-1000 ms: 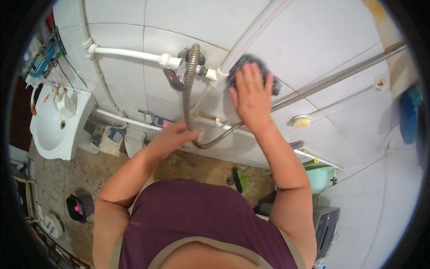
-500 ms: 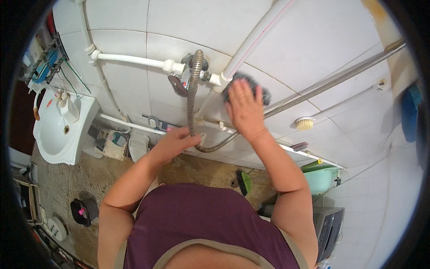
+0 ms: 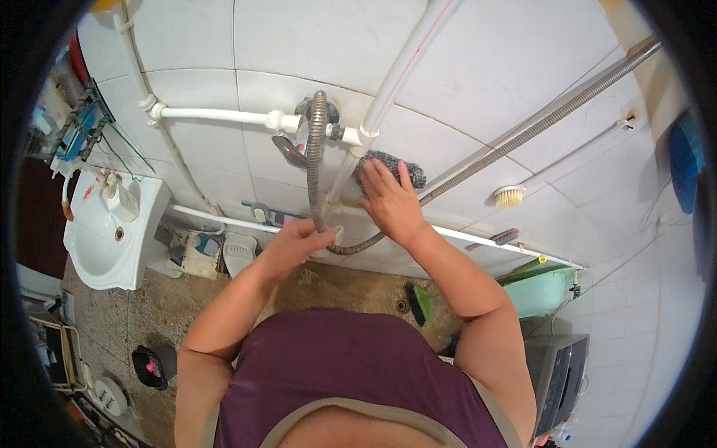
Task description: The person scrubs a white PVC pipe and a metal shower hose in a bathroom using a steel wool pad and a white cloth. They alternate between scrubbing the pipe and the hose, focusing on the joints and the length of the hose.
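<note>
My right hand (image 3: 392, 201) presses a dark grey, fuzzy-looking cloth (image 3: 414, 175) against the white wall tiles, its fingers stretched over it. The cloth lies just right of the white vertical pipe (image 3: 388, 97). My left hand (image 3: 295, 245) is closed on the metal shower hose (image 3: 315, 164) near its lower bend, thumb in front. A small whitish thing shows at those fingertips, too unclear to name. The hose loops down from beside the tap (image 3: 291, 149) and rises again to the upper right.
A white washbasin (image 3: 104, 254) with a bottle stands at left. A long-handled brush (image 3: 508, 197) hangs on the right wall, above a pinkish brush (image 3: 506, 237) and a green basin (image 3: 538, 295). A dark bin (image 3: 153, 366) stands on the wet floor near a green-and-black brush (image 3: 422, 302).
My right hand has slid the grey cloth down the tiles, slightly to the left. My left hand stays at the hose bend. The whole view has shifted a little.
</note>
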A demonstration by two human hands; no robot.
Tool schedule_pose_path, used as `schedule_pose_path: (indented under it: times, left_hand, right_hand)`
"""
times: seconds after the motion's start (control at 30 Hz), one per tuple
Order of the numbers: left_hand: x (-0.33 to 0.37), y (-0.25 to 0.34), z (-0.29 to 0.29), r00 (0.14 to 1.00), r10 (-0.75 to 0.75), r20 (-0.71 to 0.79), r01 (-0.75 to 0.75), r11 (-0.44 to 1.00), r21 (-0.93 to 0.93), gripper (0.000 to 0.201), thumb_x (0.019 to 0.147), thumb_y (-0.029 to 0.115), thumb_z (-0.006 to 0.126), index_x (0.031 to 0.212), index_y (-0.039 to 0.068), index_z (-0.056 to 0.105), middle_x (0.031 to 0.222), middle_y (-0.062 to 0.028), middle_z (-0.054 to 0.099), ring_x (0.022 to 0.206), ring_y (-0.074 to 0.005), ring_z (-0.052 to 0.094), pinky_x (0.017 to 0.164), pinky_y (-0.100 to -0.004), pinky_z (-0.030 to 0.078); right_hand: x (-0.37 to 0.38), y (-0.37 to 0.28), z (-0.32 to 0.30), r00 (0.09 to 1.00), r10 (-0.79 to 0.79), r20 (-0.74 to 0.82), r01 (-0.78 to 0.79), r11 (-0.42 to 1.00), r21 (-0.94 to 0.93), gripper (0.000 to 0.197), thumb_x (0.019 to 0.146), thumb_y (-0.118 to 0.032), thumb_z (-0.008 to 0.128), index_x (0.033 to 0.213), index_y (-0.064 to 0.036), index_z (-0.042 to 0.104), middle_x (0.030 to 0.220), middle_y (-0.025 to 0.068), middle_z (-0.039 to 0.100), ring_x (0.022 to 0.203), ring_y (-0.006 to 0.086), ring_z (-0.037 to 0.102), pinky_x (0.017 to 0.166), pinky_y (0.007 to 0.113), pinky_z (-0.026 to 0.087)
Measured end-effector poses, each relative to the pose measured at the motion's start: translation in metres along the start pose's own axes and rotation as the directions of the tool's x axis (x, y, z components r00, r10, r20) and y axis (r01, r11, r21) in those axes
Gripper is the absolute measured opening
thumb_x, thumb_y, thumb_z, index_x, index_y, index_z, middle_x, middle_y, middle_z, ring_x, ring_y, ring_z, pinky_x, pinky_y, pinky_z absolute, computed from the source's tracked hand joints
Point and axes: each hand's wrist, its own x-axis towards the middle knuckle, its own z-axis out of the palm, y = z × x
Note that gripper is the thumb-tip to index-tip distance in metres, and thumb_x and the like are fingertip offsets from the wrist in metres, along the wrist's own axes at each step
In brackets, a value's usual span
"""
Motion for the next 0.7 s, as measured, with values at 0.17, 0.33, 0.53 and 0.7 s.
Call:
schedule_pose_path:
  times: [0.17, 0.33, 0.53, 0.7]
  left_hand:
    - [-0.001, -0.001, 0.002, 0.998, 0.056, 0.037, -0.056, 0.998, 0.002, 0.019, 0.089, 0.025, 0.065, 0.097, 0.008, 0.067, 0.095, 0.0051, 0.059, 0.088, -0.0053, 0.051, 0.079, -0.0241, 0.039]
    - [0.004, -0.003, 0.003, 0.999, 0.037, 0.03, -0.039, 0.997, 0.069, 0.015, 0.088, 0.025, 0.063, 0.089, 0.01, 0.065, 0.083, 0.0085, 0.054, 0.079, -0.004, 0.047, 0.072, -0.023, 0.038]
    - [0.01, -0.015, 0.0, 0.995, 0.097, 0.024, -0.098, 0.994, 0.043, 0.015, 0.088, 0.025, 0.063, 0.086, 0.01, 0.064, 0.078, 0.0088, 0.051, 0.073, -0.0035, 0.045, 0.064, -0.0229, 0.036]
    - [0.001, 0.002, 0.001, 0.998, 0.066, -0.006, -0.066, 0.995, 0.076, 0.015, 0.087, 0.025, 0.064, 0.085, 0.01, 0.064, 0.077, 0.0083, 0.05, 0.072, -0.004, 0.044, 0.063, -0.0232, 0.035]
  right_hand:
    - [0.045, 0.032, -0.069, 0.961, 0.121, -0.248, -0.147, 0.985, -0.088, 0.046, 0.085, -0.027, 0.063, 0.123, -0.0045, 0.056, 0.137, 0.0134, 0.046, 0.131, 0.0291, 0.039, 0.105, 0.055, 0.028]
    - [0.073, 0.034, -0.092, 0.957, 0.051, -0.285, -0.107, 0.977, -0.183, 0.042, 0.084, -0.024, 0.063, 0.12, -0.0037, 0.056, 0.136, 0.0136, 0.045, 0.131, 0.0285, 0.038, 0.104, 0.055, 0.029]
    - [0.05, 0.027, -0.067, 0.986, 0.01, -0.166, -0.04, 0.982, -0.182, 0.04, 0.086, -0.023, 0.06, 0.122, -0.0059, 0.057, 0.138, 0.0099, 0.044, 0.132, 0.0249, 0.039, 0.107, 0.052, 0.027]
    - [0.057, 0.057, -0.093, 0.941, 0.101, -0.324, -0.167, 0.969, -0.182, 0.042, 0.085, -0.022, 0.062, 0.123, -0.0056, 0.056, 0.138, 0.0138, 0.045, 0.132, 0.031, 0.038, 0.105, 0.058, 0.026]
